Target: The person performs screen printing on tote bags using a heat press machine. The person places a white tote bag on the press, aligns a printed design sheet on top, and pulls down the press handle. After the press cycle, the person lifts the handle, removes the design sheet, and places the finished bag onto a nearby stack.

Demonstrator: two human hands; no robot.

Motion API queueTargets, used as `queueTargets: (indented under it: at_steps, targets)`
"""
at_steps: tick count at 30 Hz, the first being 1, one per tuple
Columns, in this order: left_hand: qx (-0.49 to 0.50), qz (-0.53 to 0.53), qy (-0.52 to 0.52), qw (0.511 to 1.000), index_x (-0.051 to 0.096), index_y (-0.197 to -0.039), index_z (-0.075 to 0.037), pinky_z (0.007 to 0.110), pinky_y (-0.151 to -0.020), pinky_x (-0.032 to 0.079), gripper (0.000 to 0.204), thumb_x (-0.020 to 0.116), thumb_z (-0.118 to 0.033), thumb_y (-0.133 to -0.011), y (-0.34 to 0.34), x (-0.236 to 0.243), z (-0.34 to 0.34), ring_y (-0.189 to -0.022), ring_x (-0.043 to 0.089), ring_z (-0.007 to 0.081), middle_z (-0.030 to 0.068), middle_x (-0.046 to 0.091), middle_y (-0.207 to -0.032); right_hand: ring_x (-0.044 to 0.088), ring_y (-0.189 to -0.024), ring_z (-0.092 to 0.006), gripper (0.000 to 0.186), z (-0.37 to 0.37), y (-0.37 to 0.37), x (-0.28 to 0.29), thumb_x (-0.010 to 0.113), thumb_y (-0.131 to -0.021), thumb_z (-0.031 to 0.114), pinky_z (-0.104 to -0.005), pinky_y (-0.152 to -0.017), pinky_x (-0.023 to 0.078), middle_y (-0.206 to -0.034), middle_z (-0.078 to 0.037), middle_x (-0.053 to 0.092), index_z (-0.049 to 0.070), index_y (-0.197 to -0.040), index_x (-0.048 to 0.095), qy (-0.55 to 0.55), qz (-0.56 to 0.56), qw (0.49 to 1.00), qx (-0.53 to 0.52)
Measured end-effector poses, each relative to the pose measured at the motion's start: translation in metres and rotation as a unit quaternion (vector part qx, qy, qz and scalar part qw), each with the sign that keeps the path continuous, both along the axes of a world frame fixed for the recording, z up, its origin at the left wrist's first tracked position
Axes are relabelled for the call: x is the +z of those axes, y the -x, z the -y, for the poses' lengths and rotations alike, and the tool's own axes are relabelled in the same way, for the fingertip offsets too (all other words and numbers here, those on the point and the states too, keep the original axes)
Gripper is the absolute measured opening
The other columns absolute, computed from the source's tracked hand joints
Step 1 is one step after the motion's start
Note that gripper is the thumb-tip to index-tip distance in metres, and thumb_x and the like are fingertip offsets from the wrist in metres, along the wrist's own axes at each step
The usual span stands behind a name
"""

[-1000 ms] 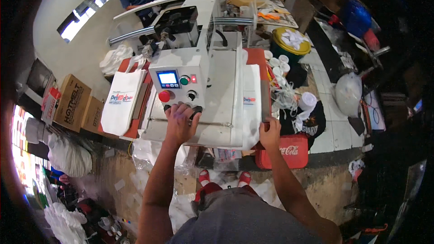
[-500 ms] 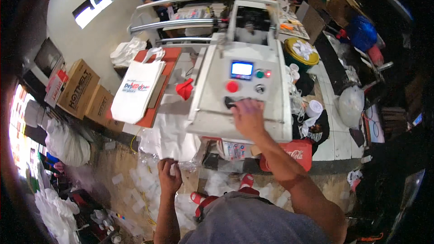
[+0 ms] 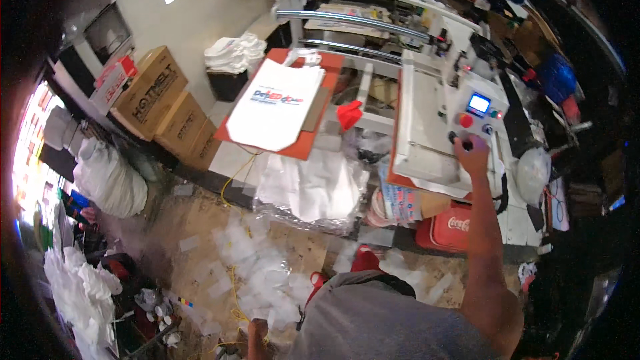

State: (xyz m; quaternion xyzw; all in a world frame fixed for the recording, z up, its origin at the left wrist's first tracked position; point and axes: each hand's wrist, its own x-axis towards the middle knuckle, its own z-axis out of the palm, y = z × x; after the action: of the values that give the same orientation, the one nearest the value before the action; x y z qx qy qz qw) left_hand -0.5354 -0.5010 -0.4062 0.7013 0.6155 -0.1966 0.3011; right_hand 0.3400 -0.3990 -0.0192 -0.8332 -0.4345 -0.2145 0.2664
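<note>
We are stretching our right arm forward, its hand curled with fingers bent, while our left hand is hanging low by our side.

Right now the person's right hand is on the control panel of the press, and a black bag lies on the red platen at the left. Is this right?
Not quite. In the head view the bag on the red platen is white, not black. The right hand is indeed on the control panel.
</note>
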Motion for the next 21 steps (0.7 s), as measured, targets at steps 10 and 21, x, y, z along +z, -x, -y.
queueTargets:
  at_steps: [10, 21]
  targets:
    - [0.164, 0.202, -0.132, 0.956, 0.072, -0.096, -0.005, 0.049, -0.084, 0.054, 0.028, 0.060, -0.029, -0.088, -0.073, 0.062, -0.116, -0.094, 0.067, 0.0427, 0.0238, 0.070, -0.095, 0.058, -0.104, -0.0388, 0.022, -0.133, 0.191, -0.069, 0.068, -0.078, 0.008, -0.0485, -0.095, 0.043, -0.107, -0.016, 0.062, 0.006, -0.099, 0.063, -0.105, -0.052, 0.979, 0.168]
    - [-0.170, 0.401, -0.312, 0.844, 0.063, -0.102, -0.003, 0.044, -0.089, 0.051, 0.023, 0.072, -0.013, -0.083, -0.382, 0.272, -0.507, -0.103, 0.062, 0.0392, 0.0194, 0.063, -0.107, 0.049, -0.120, -0.0313, 0.047, -0.362, 0.274, -0.152, 0.071, -0.084, 0.028, -0.0482, -0.096, 0.040, -0.129, -0.009, 0.056, 0.006, -0.124, 0.062, 0.014, -0.167, 0.960, 0.224]
